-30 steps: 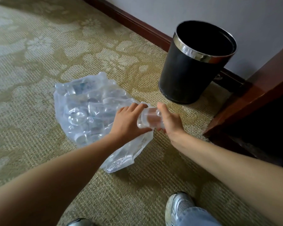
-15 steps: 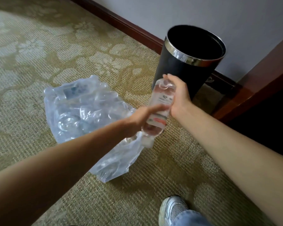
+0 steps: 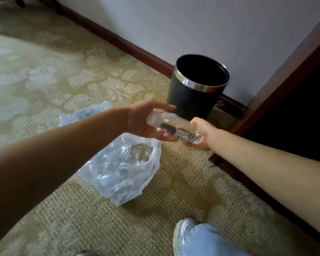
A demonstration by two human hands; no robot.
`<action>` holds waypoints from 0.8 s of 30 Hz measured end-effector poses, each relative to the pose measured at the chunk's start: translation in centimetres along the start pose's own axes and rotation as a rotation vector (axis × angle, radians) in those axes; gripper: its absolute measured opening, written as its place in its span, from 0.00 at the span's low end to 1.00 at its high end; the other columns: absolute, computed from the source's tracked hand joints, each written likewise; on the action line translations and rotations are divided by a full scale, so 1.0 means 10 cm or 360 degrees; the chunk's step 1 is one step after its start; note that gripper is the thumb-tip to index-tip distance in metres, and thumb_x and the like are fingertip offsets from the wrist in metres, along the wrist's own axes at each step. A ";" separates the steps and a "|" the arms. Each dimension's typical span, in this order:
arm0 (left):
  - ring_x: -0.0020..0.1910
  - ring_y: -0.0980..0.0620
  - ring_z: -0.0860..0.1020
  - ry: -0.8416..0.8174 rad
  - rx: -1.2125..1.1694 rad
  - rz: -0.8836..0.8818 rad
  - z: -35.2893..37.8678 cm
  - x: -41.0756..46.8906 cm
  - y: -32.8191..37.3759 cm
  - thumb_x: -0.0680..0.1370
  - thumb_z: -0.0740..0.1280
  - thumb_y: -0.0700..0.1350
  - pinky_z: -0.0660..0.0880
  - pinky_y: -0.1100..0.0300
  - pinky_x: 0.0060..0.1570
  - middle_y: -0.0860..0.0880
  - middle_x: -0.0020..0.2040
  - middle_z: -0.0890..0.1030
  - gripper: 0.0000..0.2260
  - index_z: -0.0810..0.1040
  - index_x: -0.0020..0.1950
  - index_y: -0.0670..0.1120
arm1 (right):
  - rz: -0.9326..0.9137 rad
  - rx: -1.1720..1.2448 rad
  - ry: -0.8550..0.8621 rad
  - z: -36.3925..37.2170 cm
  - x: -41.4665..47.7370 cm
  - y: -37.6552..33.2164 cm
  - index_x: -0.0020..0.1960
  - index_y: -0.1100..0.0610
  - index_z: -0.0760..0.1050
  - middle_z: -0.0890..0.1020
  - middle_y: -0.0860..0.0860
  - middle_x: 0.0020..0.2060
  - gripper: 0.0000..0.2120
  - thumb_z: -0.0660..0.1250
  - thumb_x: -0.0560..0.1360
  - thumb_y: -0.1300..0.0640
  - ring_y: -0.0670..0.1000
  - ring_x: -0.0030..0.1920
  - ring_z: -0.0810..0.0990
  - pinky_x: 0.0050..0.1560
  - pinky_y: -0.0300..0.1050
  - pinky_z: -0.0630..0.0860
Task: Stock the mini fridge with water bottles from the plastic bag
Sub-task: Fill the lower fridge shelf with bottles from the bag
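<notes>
One water bottle [image 3: 174,129], held level: our left hand [image 3: 143,121] gripped its cap end, our right hand [image 3: 202,134] its base. Plastic bag [image 3: 122,169] lay below.

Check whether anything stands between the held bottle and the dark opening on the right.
Nothing visible does. The water bottle, gripped by left hand and right hand, is just left of the opening's wooden frame. The black bin stands behind it by the wall, off that path.
</notes>
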State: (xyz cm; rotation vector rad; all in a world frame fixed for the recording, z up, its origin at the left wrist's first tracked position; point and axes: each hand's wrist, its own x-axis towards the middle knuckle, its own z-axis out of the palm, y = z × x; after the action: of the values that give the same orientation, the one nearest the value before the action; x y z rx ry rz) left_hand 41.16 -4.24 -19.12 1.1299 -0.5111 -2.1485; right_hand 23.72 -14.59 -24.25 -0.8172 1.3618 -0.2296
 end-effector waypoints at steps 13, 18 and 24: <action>0.49 0.49 0.82 0.0768 0.0761 0.1197 2.07 -0.82 -0.11 0.71 0.72 0.43 0.80 0.55 0.50 0.43 0.56 0.81 0.22 0.73 0.64 0.46 | 0.0143 0.0360 -0.0689 -0.48 -2.13 -0.30 0.48 0.67 0.77 0.80 0.61 0.35 0.27 0.58 0.77 0.42 0.57 0.28 0.80 0.24 0.43 0.79; 0.45 0.50 0.84 0.1105 0.0513 0.1395 2.53 -0.87 -0.48 0.73 0.69 0.57 0.80 0.56 0.45 0.47 0.48 0.84 0.20 0.78 0.59 0.45 | -0.0298 0.0128 -0.0415 -0.49 -2.64 0.05 0.59 0.60 0.78 0.82 0.59 0.52 0.29 0.51 0.79 0.39 0.60 0.55 0.81 0.51 0.55 0.78; 0.31 0.55 0.82 0.1273 0.0233 0.1207 2.69 -0.91 -0.75 0.72 0.69 0.60 0.75 0.66 0.26 0.46 0.41 0.83 0.19 0.79 0.49 0.44 | -0.0981 -0.0587 -0.0283 -0.62 -3.01 0.32 0.47 0.51 0.79 0.85 0.52 0.41 0.26 0.51 0.79 0.35 0.48 0.37 0.83 0.43 0.44 0.80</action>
State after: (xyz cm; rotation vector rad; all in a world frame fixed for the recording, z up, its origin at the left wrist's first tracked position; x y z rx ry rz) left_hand 19.89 8.53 -3.44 1.4505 -0.5864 -0.9260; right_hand 9.94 3.04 -2.94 -1.5262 0.9645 -0.3787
